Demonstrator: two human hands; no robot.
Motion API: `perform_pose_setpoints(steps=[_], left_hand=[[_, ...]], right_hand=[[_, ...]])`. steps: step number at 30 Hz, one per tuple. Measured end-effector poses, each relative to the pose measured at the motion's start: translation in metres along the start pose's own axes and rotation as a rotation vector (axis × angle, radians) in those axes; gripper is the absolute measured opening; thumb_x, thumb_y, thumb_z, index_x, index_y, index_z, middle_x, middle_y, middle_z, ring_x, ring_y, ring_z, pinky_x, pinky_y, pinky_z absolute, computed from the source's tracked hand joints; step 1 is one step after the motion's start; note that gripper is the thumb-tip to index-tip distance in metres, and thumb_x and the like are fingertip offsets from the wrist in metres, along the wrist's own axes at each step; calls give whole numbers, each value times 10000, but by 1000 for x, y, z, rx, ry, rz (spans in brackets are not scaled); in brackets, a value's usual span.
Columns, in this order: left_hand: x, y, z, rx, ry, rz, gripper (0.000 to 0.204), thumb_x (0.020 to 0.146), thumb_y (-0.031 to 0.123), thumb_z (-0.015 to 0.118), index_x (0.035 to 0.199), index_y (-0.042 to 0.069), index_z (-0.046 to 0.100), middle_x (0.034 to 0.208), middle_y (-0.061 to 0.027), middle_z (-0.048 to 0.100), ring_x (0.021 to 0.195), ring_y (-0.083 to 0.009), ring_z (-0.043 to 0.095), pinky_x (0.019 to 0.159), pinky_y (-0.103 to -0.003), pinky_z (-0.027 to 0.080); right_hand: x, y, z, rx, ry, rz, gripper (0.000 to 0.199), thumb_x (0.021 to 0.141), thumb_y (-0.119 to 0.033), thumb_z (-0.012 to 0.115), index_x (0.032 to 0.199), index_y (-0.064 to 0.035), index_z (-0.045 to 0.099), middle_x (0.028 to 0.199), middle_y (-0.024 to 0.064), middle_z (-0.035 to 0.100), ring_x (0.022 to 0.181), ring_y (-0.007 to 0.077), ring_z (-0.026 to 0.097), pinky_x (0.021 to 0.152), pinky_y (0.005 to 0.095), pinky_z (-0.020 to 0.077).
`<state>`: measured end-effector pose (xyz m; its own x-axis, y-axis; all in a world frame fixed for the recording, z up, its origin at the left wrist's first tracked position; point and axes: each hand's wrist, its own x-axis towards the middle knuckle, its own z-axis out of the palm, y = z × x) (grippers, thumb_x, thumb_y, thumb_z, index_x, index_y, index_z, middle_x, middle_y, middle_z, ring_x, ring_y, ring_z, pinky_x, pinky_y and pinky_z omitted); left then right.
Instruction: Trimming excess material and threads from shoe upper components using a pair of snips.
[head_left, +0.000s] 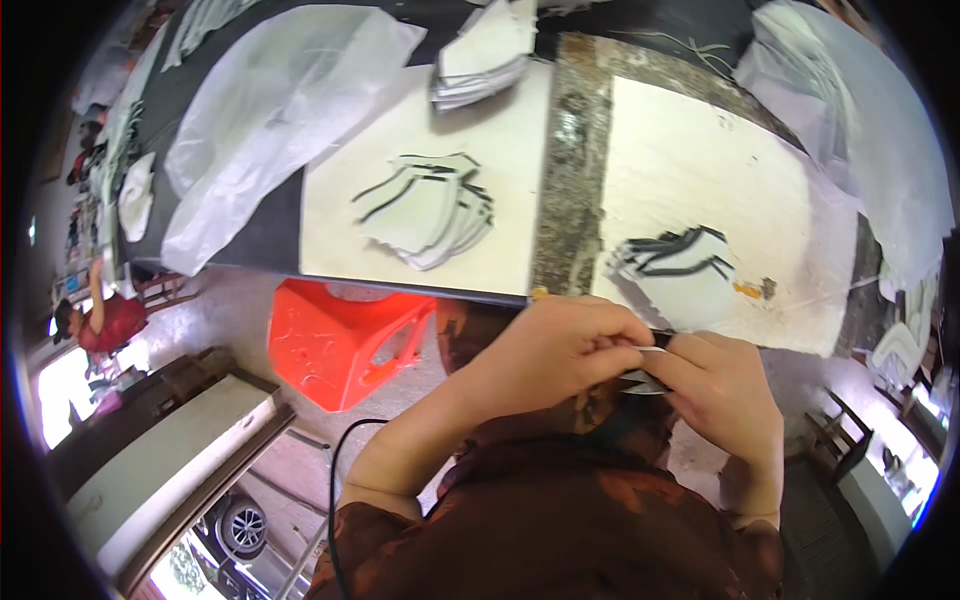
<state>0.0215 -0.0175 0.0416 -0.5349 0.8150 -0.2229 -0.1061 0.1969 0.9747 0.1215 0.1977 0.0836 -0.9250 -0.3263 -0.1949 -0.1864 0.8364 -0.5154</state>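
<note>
Left hand and right hand pinch small grey-white cut piece together; pale worktable beyond, red stool left.

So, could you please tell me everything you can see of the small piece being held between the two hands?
The small piece is thin, flat and pale grey-white with a dark edge, like the cut pieces stacked on the table. Only a sliver shows: the left hand pinches it from above and the right hand from the side, fingers covering most of it. It is held off the table, just in front of the table's near edge, over the person's lap. Its material and full outline cannot be told.
</note>
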Motion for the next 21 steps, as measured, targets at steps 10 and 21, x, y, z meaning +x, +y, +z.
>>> perform_pose_setpoints(steps=[10, 21], left_hand=[[-5, 16, -1, 95, 73, -130, 79, 900, 59, 776, 945, 9, 736, 802, -47, 678, 698, -124, 600, 651, -291, 479], [5, -36, 26, 578, 365, 420, 353, 816, 24, 778, 1162, 98, 775, 842, -42, 656, 721, -240, 613, 654, -365, 485]], right_hand=[[5, -1, -2, 528, 111, 259, 235, 874, -130, 739, 1100, -107, 680, 964, 86, 713, 845, 312, 705, 723, 386, 556], [23, 22, 8, 620, 440, 335, 136, 878, -64, 741, 990, -12, 684, 884, 92, 673, 793, 217, 640, 731, 317, 502]])
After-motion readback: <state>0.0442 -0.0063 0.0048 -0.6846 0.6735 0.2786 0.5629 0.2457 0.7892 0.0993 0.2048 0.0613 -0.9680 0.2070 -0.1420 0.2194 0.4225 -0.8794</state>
